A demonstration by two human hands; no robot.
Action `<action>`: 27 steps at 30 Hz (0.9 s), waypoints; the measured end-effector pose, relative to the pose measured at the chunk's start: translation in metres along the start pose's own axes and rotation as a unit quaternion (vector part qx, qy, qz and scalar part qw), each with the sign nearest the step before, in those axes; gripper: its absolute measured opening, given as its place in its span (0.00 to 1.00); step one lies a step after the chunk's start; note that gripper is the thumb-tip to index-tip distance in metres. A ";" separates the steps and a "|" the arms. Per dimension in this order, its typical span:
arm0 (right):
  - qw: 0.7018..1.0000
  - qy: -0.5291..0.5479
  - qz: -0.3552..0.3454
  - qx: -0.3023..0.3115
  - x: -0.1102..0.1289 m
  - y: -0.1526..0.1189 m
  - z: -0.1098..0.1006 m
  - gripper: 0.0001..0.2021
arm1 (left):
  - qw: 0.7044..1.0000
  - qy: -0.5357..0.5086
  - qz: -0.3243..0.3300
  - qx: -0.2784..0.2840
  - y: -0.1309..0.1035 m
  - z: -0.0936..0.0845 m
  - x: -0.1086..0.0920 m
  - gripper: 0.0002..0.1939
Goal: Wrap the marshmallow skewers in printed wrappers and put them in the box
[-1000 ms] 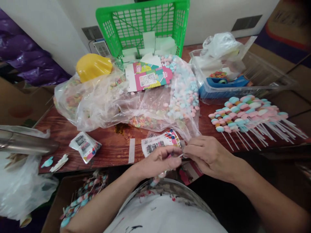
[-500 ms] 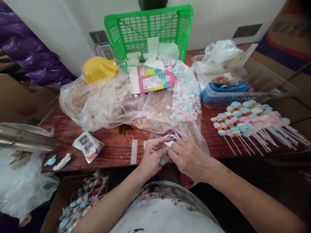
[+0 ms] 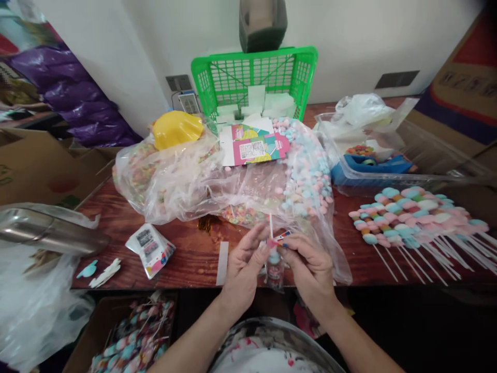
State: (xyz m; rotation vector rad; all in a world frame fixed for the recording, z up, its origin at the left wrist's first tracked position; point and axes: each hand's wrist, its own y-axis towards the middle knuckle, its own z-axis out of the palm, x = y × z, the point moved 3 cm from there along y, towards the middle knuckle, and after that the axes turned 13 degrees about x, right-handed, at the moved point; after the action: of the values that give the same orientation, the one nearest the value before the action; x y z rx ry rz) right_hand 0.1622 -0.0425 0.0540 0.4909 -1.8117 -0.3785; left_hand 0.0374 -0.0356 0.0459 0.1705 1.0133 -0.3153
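Between my hands a wrapped candy stick (image 3: 275,267) hangs in clear film, its white stick pointing up. My left hand (image 3: 245,261) pinches the gathered film near the stick from the left. From the right, my right hand (image 3: 310,261) closes its fingertips on the same gathered top, where a small printed card (image 3: 281,238) shows. Candy sticks (image 3: 415,215) lie in a pile on the table at the right. A stack of printed cards (image 3: 149,248) and a pale strip (image 3: 222,263) are left of my hands.
Clear bags of candy (image 3: 171,181) cover the middle of the table (image 3: 190,264). Behind stands a green basket (image 3: 254,67); a clear bin (image 3: 373,178) is at the right. A metal flask (image 3: 50,230) lies left. Below the edge, a box holds wrapped candy (image 3: 132,336).
My hands have turned and moved slightly apart, so the wrapped candy and its upright stick now show between them. The whole view has shifted, with the table lower in the picture.
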 end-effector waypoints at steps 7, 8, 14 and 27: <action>0.993 -0.077 -0.090 0.004 0.009 -0.001 0.008 0.14 | 0.995 0.103 -0.005 0.012 -0.007 -0.025 0.001 0.08; 0.990 -0.094 -0.109 0.002 0.010 -0.003 0.010 0.15 | 0.993 0.114 0.002 0.015 -0.006 -0.025 -0.002 0.08; 0.989 -0.084 -0.119 0.005 0.004 0.000 0.016 0.15 | 0.994 -0.056 -0.090 0.025 -0.005 -0.014 0.001 0.11; 0.985 0.145 0.047 -0.078 -0.012 -0.005 0.016 0.05 | 0.977 -0.094 -0.158 0.104 -0.011 -0.010 0.020 0.14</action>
State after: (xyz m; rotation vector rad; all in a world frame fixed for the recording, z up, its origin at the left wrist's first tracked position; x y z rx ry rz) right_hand 0.1503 -0.0405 0.0372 0.3299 -1.5034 -0.3611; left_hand 0.0355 -0.0471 0.0239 0.1648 0.8170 -0.7169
